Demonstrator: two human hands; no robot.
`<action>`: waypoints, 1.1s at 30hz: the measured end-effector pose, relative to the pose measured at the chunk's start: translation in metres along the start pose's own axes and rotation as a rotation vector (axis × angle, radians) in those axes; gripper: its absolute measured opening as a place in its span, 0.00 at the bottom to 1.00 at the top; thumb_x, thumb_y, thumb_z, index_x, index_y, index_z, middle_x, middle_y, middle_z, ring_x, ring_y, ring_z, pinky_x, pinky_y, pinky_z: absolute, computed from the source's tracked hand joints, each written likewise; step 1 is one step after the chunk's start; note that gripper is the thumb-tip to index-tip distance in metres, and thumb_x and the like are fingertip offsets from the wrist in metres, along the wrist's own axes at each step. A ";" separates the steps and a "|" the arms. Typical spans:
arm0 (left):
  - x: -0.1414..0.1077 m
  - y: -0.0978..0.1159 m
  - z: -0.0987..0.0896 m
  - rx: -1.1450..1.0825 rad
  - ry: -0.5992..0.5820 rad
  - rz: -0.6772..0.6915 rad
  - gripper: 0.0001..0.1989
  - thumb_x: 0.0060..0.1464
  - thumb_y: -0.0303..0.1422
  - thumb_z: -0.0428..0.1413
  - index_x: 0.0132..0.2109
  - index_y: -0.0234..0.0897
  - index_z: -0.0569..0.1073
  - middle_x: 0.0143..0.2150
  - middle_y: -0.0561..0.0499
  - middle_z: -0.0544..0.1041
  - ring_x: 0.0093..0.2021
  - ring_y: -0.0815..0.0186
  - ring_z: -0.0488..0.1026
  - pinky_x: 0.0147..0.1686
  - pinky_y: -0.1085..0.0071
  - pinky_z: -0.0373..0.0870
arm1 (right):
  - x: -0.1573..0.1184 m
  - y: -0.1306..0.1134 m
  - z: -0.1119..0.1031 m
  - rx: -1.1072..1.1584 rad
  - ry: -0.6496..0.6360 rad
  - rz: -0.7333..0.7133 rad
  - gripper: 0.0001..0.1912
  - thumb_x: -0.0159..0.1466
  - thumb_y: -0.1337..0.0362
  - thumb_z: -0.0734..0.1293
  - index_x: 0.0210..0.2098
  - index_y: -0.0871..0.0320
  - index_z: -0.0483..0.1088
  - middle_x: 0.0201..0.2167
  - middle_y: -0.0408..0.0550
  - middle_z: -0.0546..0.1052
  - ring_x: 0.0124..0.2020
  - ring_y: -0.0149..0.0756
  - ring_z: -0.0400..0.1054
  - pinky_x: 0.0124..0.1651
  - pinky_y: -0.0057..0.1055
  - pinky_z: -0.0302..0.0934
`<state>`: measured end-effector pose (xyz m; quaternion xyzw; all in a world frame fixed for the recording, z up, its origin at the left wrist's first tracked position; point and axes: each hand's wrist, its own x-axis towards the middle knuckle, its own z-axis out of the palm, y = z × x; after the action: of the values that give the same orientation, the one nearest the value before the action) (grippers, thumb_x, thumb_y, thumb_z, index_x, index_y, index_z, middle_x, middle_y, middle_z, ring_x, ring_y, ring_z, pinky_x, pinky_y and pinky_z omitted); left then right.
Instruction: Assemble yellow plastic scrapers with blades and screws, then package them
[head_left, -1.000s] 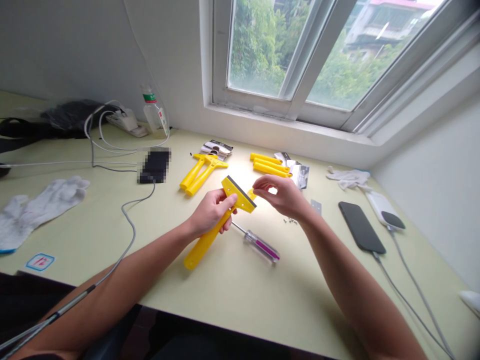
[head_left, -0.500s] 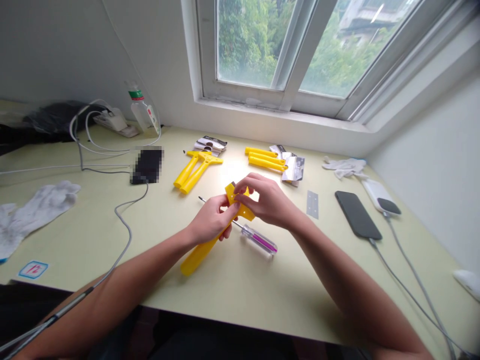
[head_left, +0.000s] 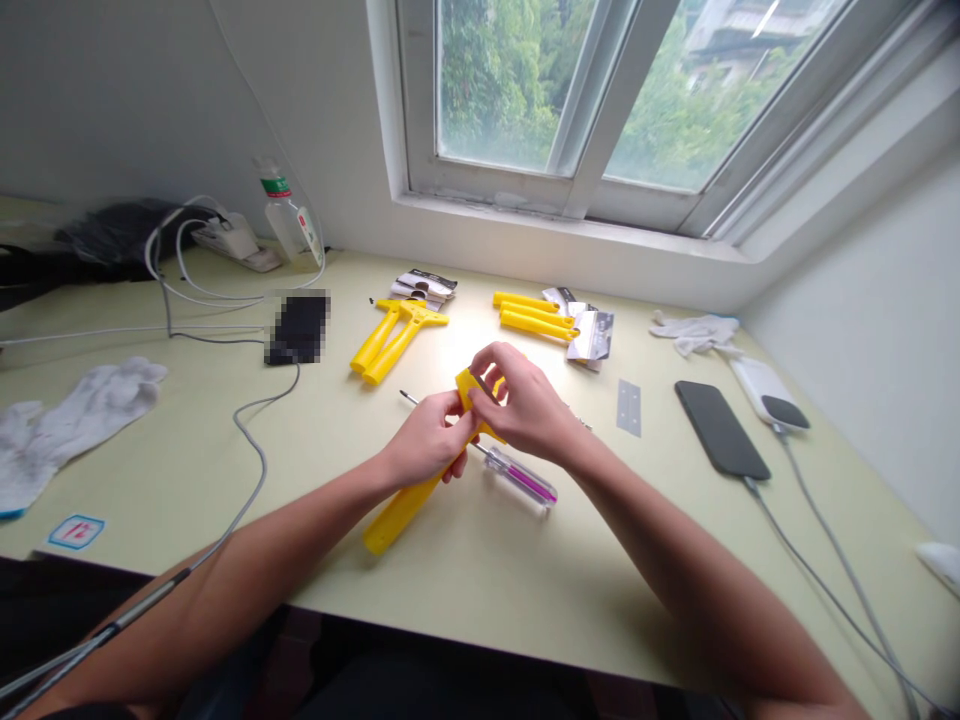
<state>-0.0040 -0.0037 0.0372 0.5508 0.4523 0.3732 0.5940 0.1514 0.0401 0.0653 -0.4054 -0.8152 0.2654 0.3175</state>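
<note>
From the head view, the yellow plastic scraper points up and to the right, its long axis slanting from the handle end at lower left to the wide head by your hands, over the desk. Your left hand is clamped around the handle, while your right hand arches over and pinches the head. A purple-handled screwdriver lies just below, its shaft passing beneath your left hand.

A white cotton glove lies left on the desk, a black smartphone right near a metal plate.
</note>
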 end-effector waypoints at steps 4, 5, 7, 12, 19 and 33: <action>0.000 -0.002 0.001 -0.015 0.011 0.009 0.17 0.57 0.46 0.56 0.35 0.35 0.67 0.22 0.55 0.69 0.13 0.72 0.65 0.10 0.77 0.60 | -0.001 0.003 0.008 0.220 -0.036 0.103 0.07 0.59 0.67 0.64 0.38 0.54 0.62 0.38 0.44 0.71 0.32 0.30 0.68 0.35 0.31 0.65; 0.000 -0.003 0.001 -0.020 0.019 0.015 0.18 0.57 0.47 0.56 0.36 0.35 0.67 0.24 0.54 0.70 0.13 0.72 0.66 0.10 0.77 0.60 | -0.001 0.004 0.010 0.266 -0.031 0.122 0.08 0.59 0.67 0.64 0.38 0.54 0.62 0.38 0.44 0.71 0.32 0.30 0.68 0.34 0.30 0.66; 0.001 -0.003 0.000 -0.032 0.029 0.025 0.19 0.56 0.48 0.57 0.37 0.34 0.68 0.26 0.53 0.71 0.13 0.72 0.67 0.09 0.77 0.59 | -0.003 0.003 0.012 0.326 -0.018 0.145 0.10 0.60 0.66 0.63 0.42 0.53 0.61 0.37 0.43 0.71 0.32 0.31 0.69 0.34 0.30 0.67; 0.000 -0.001 -0.001 -0.075 0.012 0.004 0.20 0.56 0.49 0.56 0.36 0.34 0.68 0.20 0.55 0.68 0.12 0.72 0.65 0.10 0.77 0.60 | -0.003 0.004 0.004 0.419 -0.117 0.179 0.22 0.61 0.67 0.64 0.53 0.51 0.57 0.34 0.42 0.73 0.31 0.31 0.70 0.33 0.30 0.66; 0.000 0.002 -0.008 0.086 0.003 0.011 0.18 0.58 0.47 0.55 0.41 0.34 0.69 0.27 0.50 0.74 0.18 0.68 0.71 0.16 0.73 0.67 | 0.002 0.016 -0.010 0.487 -0.193 0.237 0.26 0.59 0.66 0.66 0.55 0.50 0.57 0.30 0.38 0.70 0.25 0.28 0.66 0.24 0.25 0.60; -0.001 -0.010 -0.019 0.960 0.166 0.507 0.24 0.59 0.30 0.53 0.63 0.38 0.68 0.45 0.41 0.78 0.41 0.56 0.77 0.45 0.61 0.73 | 0.006 0.025 -0.028 0.495 -0.113 0.221 0.22 0.60 0.63 0.66 0.52 0.55 0.59 0.27 0.39 0.73 0.27 0.31 0.69 0.32 0.31 0.66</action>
<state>-0.0232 0.0006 0.0276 0.8203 0.4701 0.2988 0.1296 0.1810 0.0633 0.0683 -0.3865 -0.6929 0.5115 0.3300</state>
